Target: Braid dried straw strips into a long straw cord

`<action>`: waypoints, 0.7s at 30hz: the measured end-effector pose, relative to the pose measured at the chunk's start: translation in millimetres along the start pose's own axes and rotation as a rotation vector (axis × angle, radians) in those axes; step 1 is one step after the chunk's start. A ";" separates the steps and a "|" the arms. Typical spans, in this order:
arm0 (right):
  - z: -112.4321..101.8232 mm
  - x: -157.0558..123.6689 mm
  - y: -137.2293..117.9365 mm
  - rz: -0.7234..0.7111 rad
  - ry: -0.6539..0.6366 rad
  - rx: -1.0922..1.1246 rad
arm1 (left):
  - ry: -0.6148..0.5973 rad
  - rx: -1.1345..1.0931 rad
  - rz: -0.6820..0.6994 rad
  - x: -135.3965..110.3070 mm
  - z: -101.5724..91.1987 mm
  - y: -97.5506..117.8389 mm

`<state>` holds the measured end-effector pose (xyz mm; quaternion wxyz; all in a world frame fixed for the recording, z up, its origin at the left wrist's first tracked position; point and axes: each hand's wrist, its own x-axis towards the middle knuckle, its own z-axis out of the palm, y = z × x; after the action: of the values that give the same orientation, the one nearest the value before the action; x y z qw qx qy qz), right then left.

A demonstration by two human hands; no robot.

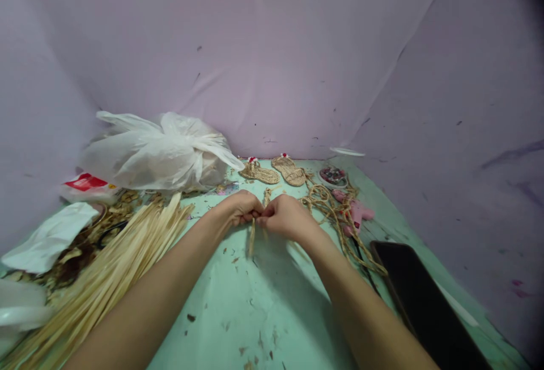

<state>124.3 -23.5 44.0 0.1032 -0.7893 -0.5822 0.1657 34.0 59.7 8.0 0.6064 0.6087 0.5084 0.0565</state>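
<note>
My left hand [243,208] and my right hand [284,215] meet at the middle of the green surface, fingers closed in a pinch. Between them they hold a braid [267,195] of straw-coloured fibre, whose plaited part shows just beyond the fingers. Loose fibre strands [252,238] hang down toward me from under the hands. The fingertips hide the spot where the strands cross. To the left of my left arm lies a bundle of long pale fibre strips [127,245]. A long braided cord [327,207] lies in loops to the right of my right hand.
Two small woven sandals [260,173] with red and white decoration lie at the back. A white plastic bag [170,152] stands back left. At right are a pink glue gun [358,214], a round container [334,176] of small items and a dark phone [419,296]. Walls enclose the surface.
</note>
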 end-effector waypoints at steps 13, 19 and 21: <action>16.5 23.2 18.4 0.231 -0.270 0.909 | -0.083 0.129 0.038 -5.5 -8.1 3.3; 24.5 31.7 30.7 0.181 -0.218 0.785 | 0.020 0.389 0.070 -11.2 -5.5 10.8; 26.6 32.9 31.8 0.188 -0.203 0.777 | 0.072 0.469 0.069 -16.7 -6.5 15.6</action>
<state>151.1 -2.6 3.4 0.3201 -0.7210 -0.4086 0.4591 30.2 56.5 31.3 0.4276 0.7475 0.5079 -0.0205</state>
